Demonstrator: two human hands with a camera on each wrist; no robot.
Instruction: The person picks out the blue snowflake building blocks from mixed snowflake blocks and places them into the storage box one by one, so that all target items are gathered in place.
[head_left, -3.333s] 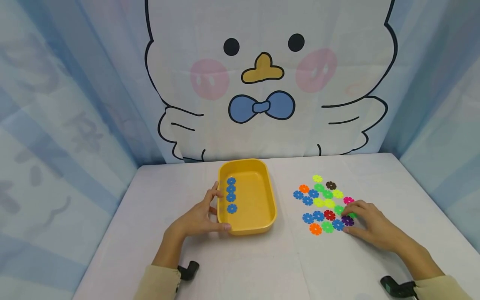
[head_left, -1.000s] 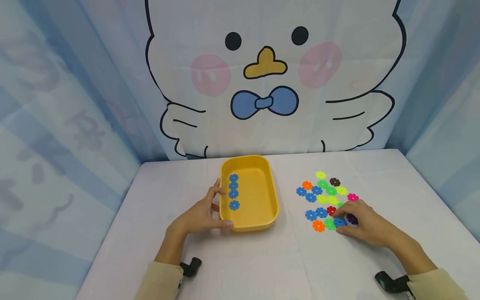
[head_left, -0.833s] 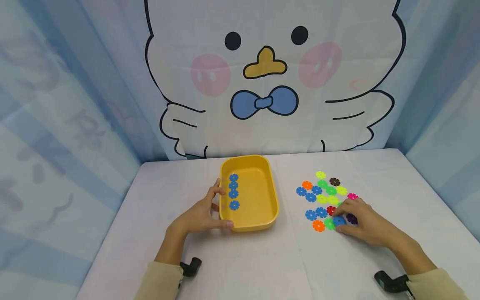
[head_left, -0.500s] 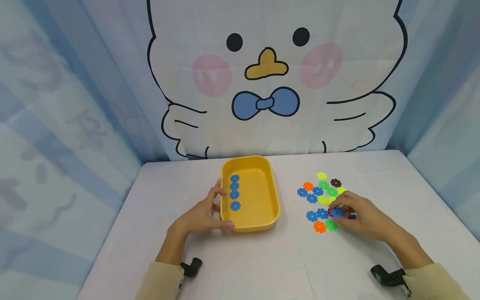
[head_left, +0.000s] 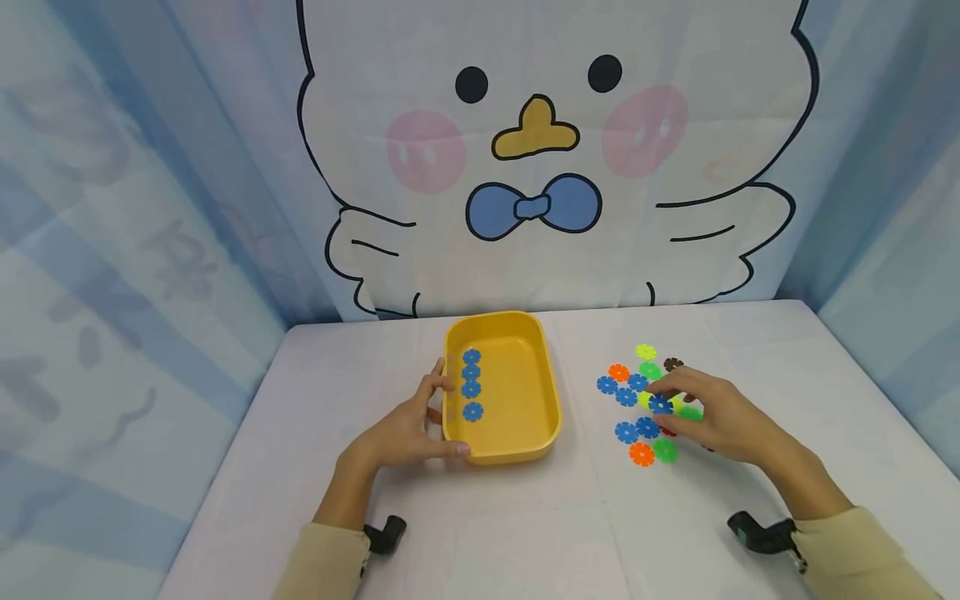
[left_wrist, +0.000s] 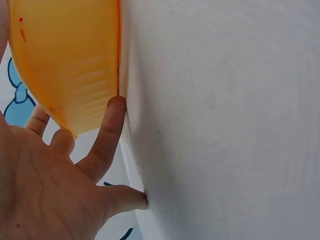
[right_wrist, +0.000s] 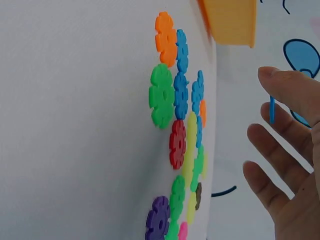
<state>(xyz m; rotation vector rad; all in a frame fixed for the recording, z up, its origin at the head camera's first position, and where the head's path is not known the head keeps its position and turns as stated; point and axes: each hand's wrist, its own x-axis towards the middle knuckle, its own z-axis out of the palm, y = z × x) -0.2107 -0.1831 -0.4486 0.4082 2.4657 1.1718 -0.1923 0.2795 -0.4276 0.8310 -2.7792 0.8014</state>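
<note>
My left hand [head_left: 393,437] holds the left side of a yellow tray [head_left: 519,404], thumb at its near corner and a finger at the rim. In the left wrist view the tray's wall [left_wrist: 70,60] rises above the fingers. Several blue snowflake discs [head_left: 471,389] lie in a column along the tray's left side. My right hand [head_left: 723,417] pinches another blue snowflake disc [head_left: 661,405] between thumb and forefinger, above the loose pieces. The right wrist view shows this disc edge-on [right_wrist: 272,109], raised off the table; the other fingers are spread loosely.
Loose snowflake discs lie on the white table [head_left: 525,533] right of the tray, including an orange disc [head_left: 642,454], a green disc [head_left: 664,451] and blue discs [head_left: 627,432]. The right hand covers part of the group. A printed curtain [head_left: 540,267] hangs behind the table.
My right hand has taken a blue disc from beside the purple one, lifted it and moved it up and left over the other pieces. The left hand stays at the tray.
</note>
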